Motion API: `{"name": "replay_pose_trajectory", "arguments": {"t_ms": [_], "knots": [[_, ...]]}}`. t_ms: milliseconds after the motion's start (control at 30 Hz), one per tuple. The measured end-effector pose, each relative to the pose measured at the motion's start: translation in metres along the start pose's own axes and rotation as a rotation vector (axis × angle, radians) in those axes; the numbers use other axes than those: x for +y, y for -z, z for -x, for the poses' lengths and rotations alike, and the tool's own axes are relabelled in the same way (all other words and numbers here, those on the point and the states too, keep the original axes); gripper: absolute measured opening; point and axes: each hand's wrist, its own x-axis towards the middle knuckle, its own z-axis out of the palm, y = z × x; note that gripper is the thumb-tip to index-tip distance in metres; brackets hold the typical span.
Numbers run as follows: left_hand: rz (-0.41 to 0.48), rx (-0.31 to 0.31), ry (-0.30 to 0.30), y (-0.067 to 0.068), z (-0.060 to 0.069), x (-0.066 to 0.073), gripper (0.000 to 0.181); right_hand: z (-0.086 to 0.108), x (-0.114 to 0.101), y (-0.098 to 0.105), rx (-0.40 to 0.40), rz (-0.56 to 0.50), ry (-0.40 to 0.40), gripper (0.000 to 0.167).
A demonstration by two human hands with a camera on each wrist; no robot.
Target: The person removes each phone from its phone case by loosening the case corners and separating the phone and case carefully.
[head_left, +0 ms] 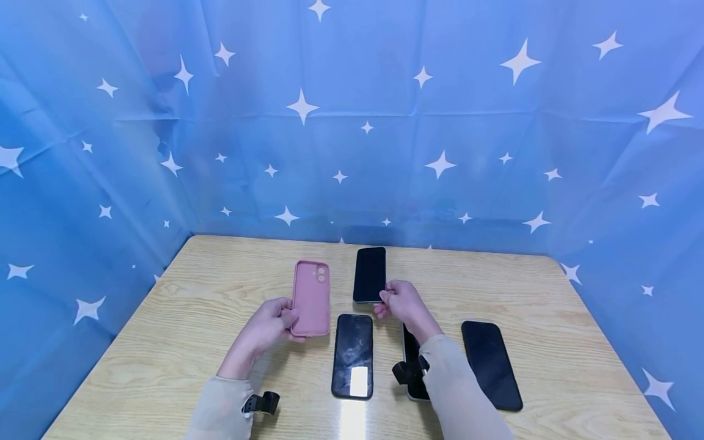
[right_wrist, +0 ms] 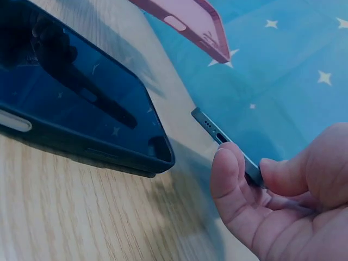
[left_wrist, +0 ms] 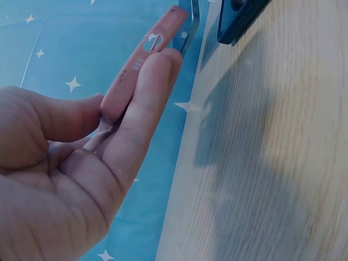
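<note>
A pink phone case (head_left: 311, 296) is gripped by the left hand (head_left: 267, 325); a dark phone (head_left: 370, 272) is pinched by the right hand (head_left: 406, 304).

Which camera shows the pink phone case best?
The head view: the pink phone case appears almost whole there, lens openings included. The left wrist view shows mainly a narrow end; the right wrist view only part, cropped at the top.

case (head_left: 311, 299): matt | middle phone (head_left: 352, 351): glossy | table (head_left: 181, 342): wood-grained | curtain (head_left: 374, 159): cloth
</note>
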Motion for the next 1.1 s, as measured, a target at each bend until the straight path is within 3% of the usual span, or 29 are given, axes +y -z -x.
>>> {"name": "replay_pose_trajectory", "arguments": {"t_ms": [133, 300, 500, 633, 700, 833, 1000, 1100], "knots": [[-0.004, 0.003, 0.002, -0.002, 0.0, 0.0, 0.027, -0.007, 0.002, -0.003, -0.008, -0.016, -0.018, 0.018], [0.005, 0.001, 0.009, -0.003, 0.001, 0.001, 0.028, -0.015, 0.002, -0.006, -0.022, -0.037, -0.055, 0.005], [0.015, -0.01, 0.005, -0.004, 0.001, 0.002, 0.028, -0.025, 0.0, -0.01, -0.031, -0.04, -0.103, 0.02], [0.024, -0.018, 0.003, -0.003, 0.001, 0.002, 0.026, -0.029, -0.001, -0.012, -0.026, -0.027, -0.117, 0.012], [0.025, -0.016, 0.007, -0.003, 0.001, 0.002, 0.026, -0.032, -0.001, -0.014, -0.02, -0.023, -0.121, 0.006], [0.023, -0.017, 0.008, -0.003, 0.001, 0.002, 0.026, -0.038, -0.002, -0.018, 0.013, -0.009, -0.138, 0.021], [0.016, -0.023, 0.001, -0.003, 0.002, 0.001, 0.026, -0.043, -0.002, -0.021, 0.063, 0.03, -0.153, 0.015], [0.007, -0.002, 0.013, -0.003, 0.002, 0.0, 0.025, -0.045, -0.003, -0.022, 0.075, 0.033, -0.164, 0.02]]}}
